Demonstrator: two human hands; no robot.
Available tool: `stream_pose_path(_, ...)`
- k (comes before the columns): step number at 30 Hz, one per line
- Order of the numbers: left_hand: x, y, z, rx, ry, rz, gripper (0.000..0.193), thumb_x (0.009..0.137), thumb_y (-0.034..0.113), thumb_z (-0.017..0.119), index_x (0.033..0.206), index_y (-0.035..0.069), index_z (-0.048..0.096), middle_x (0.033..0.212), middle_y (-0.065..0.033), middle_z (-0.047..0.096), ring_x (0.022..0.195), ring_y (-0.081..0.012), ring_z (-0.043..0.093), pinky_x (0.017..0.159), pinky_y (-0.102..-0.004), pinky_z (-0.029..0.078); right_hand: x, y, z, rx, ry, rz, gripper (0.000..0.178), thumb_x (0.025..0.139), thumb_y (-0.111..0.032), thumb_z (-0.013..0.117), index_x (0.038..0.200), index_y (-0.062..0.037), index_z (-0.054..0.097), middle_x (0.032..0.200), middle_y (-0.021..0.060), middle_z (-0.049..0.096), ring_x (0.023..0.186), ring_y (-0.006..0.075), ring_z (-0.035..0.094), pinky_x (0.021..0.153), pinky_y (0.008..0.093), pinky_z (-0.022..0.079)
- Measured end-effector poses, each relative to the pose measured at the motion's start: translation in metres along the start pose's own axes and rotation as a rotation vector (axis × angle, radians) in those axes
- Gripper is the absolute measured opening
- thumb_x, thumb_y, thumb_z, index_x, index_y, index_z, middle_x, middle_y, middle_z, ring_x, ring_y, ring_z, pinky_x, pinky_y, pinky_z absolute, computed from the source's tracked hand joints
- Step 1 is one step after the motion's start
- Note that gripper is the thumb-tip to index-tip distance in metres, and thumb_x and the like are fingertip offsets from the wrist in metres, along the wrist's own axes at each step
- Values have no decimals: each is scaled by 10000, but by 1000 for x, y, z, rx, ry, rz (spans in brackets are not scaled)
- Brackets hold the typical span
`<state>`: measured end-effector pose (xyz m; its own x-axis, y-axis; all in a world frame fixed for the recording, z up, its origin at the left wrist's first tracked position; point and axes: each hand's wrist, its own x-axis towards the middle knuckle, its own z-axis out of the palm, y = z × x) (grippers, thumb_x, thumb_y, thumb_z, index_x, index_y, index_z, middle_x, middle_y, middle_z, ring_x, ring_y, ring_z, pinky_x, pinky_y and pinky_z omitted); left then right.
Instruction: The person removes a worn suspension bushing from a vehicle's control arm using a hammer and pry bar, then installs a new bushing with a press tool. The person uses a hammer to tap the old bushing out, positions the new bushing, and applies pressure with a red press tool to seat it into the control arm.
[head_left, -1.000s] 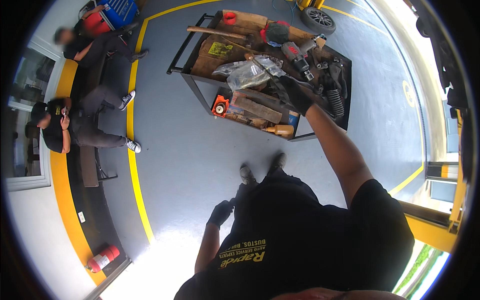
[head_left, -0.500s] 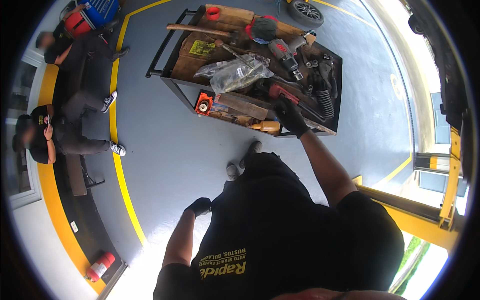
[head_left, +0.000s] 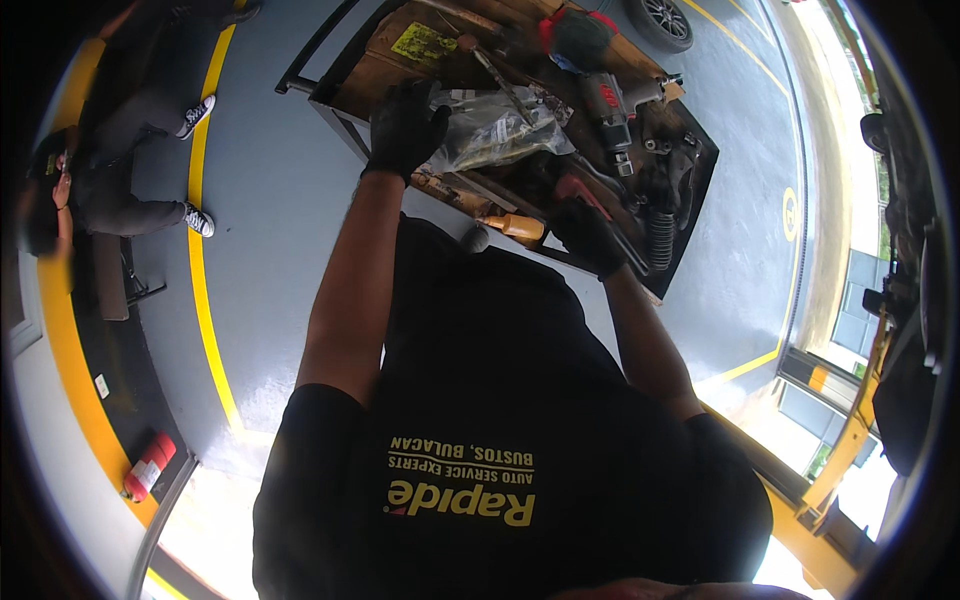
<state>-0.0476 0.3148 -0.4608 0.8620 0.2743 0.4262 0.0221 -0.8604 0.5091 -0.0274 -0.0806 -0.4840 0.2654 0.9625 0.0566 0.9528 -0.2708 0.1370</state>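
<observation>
My left hand (head_left: 408, 130), in a black glove, reaches over the cart's left part. Its thumb stands apart from the fingers, beside the near left side of a clear plastic bag (head_left: 495, 137). Whether it touches the bag is unclear. My right hand (head_left: 590, 240), also gloved in black, is at the cart's near edge, right beside a red pipe wrench (head_left: 573, 187). Its fingers are dark and partly hidden, so a grip on the wrench cannot be made out. A grey impact wrench (head_left: 608, 105) lies farther back, and a yellow-orange bottle (head_left: 516, 226) lies between my hands.
The metal tool cart (head_left: 340, 125) carries a ribbed black boot (head_left: 660, 240), a hammer-like tool (head_left: 490, 65) and a red-and-dark cloth item (head_left: 580, 38). A wheel (head_left: 660, 22) is on the floor beyond. A seated person (head_left: 130, 190) and a fire extinguisher (head_left: 150, 466) are at left.
My left hand has risen from beside my body to the plastic bag, now covering the orange box's place. My right hand stays by the pipe wrench. The view has shifted, bringing the cart closer.
</observation>
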Motion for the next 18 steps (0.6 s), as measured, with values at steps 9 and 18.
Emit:
stream_pose_path(9,65,-26,39,47,-525,118,303,870,295,747,1091,89,731,1089,-184,727,1033,-368,699,899,-513,550,41,-12,-13,344,-32,488,300,952,-305,679,1130,-64,687,1070,121,688,996,295,683,839,434,562)
stream_pose_path(18,61,-80,18,-270,-312,355,130,905,148,714,1003,65,694,980,-171,688,967,-385,665,867,-505,526,211,27,-23,404,395,835,544,864,-267,811,1338,-67,635,1219,186,674,1131,421,649,1025,516,500)
